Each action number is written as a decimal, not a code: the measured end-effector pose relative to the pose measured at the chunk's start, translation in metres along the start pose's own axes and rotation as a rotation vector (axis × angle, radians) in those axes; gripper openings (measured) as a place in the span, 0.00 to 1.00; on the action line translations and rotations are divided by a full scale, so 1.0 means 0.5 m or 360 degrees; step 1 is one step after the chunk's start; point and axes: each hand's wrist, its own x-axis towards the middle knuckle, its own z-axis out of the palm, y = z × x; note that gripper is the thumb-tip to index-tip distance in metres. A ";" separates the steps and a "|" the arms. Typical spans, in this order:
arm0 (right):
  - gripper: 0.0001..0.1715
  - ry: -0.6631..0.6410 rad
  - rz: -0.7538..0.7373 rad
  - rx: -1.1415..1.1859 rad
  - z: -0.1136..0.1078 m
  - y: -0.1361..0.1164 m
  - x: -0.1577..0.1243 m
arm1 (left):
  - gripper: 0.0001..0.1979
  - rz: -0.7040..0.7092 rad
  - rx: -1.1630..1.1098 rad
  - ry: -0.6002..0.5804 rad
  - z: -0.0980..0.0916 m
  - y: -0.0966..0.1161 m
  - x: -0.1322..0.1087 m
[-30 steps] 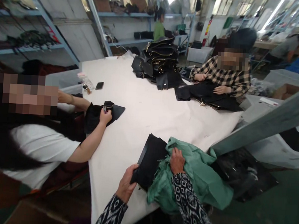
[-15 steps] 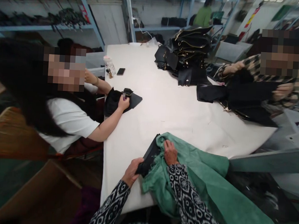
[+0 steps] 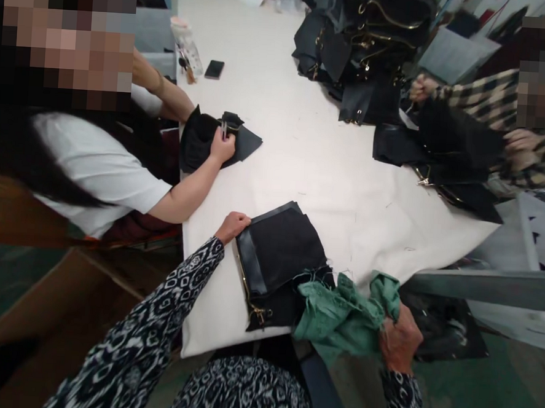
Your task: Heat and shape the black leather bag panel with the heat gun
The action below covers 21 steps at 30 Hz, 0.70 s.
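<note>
A stack of black bag panels [image 3: 281, 254] with a gold zipper lies at the near edge of the white table [image 3: 312, 163]. My left hand [image 3: 233, 225] grips the stack's far-left corner. My right hand [image 3: 400, 342] is closed on a bunched green cloth bag [image 3: 342, 316], off the table's near-right edge, with the bag's mouth still touching the stack.
A person in a white shirt at the left works on a black piece [image 3: 212, 140]. A person in a checked shirt at the right handles black pieces [image 3: 446, 153]. A pile of black bags [image 3: 365, 43] sits at the far side. A phone [image 3: 214, 69] lies far left.
The green bag has been pulled right and down off the black stack, which now lies uncovered on the table. My left hand moved to the stack's far corner. The view tilted downward.
</note>
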 end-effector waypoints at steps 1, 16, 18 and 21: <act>0.19 -0.0002 0.0038 -0.0016 -0.015 -0.008 -0.028 | 0.09 0.0075 0.0112 0.0048 -0.002 0.004 -0.007; 0.36 -0.0993 -0.0562 0.0037 0.056 -0.416 0.007 | 0.23 0.0498 0.1067 0.0480 0.106 -0.084 -0.169; 0.33 -0.1228 -0.0760 -0.0092 0.090 -0.461 -0.020 | 0.23 0.0494 0.1129 0.0471 0.106 -0.081 -0.167; 0.34 -0.1350 -0.0860 -0.0180 0.097 -0.461 -0.069 | 0.23 0.0487 0.1186 0.0463 0.104 -0.075 -0.168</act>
